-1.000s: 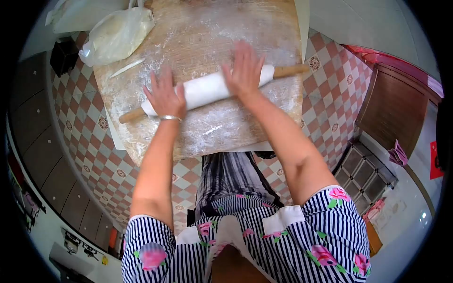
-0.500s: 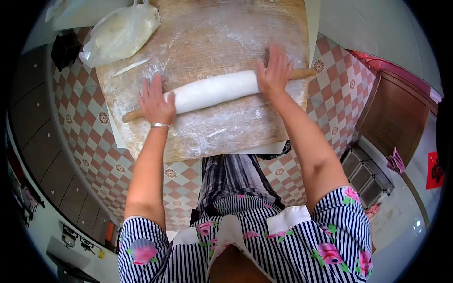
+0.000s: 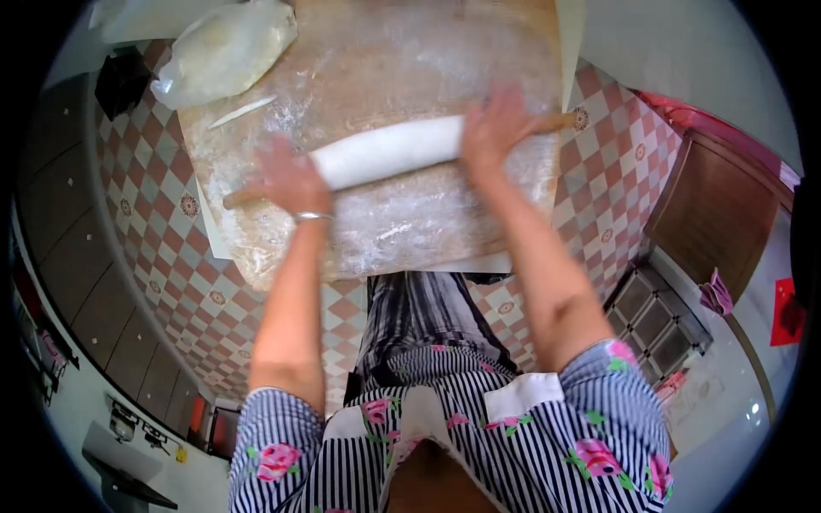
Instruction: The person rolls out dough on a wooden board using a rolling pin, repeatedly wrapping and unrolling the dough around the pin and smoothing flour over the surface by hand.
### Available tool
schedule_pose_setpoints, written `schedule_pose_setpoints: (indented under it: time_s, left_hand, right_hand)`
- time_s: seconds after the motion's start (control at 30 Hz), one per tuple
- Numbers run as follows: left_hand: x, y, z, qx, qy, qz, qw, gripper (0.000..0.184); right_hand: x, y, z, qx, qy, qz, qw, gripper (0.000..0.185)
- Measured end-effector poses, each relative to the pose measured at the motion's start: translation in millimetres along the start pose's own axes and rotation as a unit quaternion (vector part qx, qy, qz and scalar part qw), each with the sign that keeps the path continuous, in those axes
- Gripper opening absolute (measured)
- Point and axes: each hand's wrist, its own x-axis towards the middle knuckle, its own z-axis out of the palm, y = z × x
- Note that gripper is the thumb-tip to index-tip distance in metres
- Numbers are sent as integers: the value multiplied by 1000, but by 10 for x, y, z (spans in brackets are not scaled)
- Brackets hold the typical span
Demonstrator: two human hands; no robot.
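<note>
White dough (image 3: 389,154) is wrapped around a long wooden rolling pin (image 3: 554,123), which lies slantwise across a floured wooden board (image 3: 410,227). My left hand (image 3: 293,177) rests on the dough's left end, blurred by motion, with its fingers spread. At the right end of the dough lies my right hand (image 3: 493,128), also blurred, its fingers apart and the palm down. Both bare ends of the pin stick out past my hands. A bracelet circles my left wrist.
A plastic bag (image 3: 227,53) with pale contents sits at the board's upper left. Near it lies a thin white strip (image 3: 243,112). A dark box (image 3: 122,83) stands beyond the left edge, and a metal rack (image 3: 654,316) is at the right.
Over the last second my hands moved apart along the dough. Since half a second ago, both have shifted slightly toward the middle, and my left wrist has turned.
</note>
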Motion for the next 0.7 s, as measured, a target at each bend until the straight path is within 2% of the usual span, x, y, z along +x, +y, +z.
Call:
schedule_pose_setpoints:
  time_s: [0.03, 0.07, 0.13, 0.2, 0.23, 0.3, 0.33, 0.4, 0.43, 0.5, 0.53, 0.6, 0.63, 0.7]
  left_hand:
    - [-237, 338, -72, -104, -28, 26, 994, 58]
    - [-356, 657, -128, -52, -102, 62, 991, 56]
    - [-140, 832, 1, -83, -49, 113, 989, 52]
    - [347, 897, -47, -90, -26, 161, 982, 51]
    - [436, 865, -101, -65, -27, 150, 986, 51]
    - [730, 787, -136, -18, -4, 123, 992, 50]
    - [653, 615, -166, -9, -24, 135, 991, 49]
    - [544, 229, -172, 9, -48, 152, 987, 47]
    - [639, 148, -198, -29, -83, 129, 988, 45]
    - [863, 53, -214, -107, -148, 78, 980, 42]
    - [886, -64, -178, -113, -109, 116, 981, 40]
    - [942, -223, -134, -124, -22, 190, 974, 36]
    - [991, -273, -132, -128, -82, 161, 975, 37]
    - [1194, -273, -83, -139, -191, 100, 966, 38]
  right_hand:
    - [-250, -294, -91, 22, -39, -6, 999, 71]
    - [-485, -646, -163, 100, -134, -25, 986, 71]
    - [-401, -860, 49, 79, -78, -66, 992, 75]
    - [202, -966, 75, 98, -36, -117, 988, 76]
    - [390, -987, 71, 106, -15, -141, 984, 77]
    - [549, -756, 42, 54, -13, -77, 995, 76]
    - [591, -605, -7, 29, -16, -42, 999, 76]
    - [752, -311, 26, 40, -2, -94, 995, 73]
    - [710, -233, 8, 43, -2, -111, 993, 71]
    - [911, -221, -6, 95, 6, -85, 992, 67]
    - [1007, -240, 5, 121, 10, -71, 990, 65]
    - [1157, -230, 49, 149, 35, -125, 980, 61]
    - [1185, -249, 70, 162, 46, -150, 974, 59]
    - [1532, -387, -42, 200, -60, -80, 975, 56]
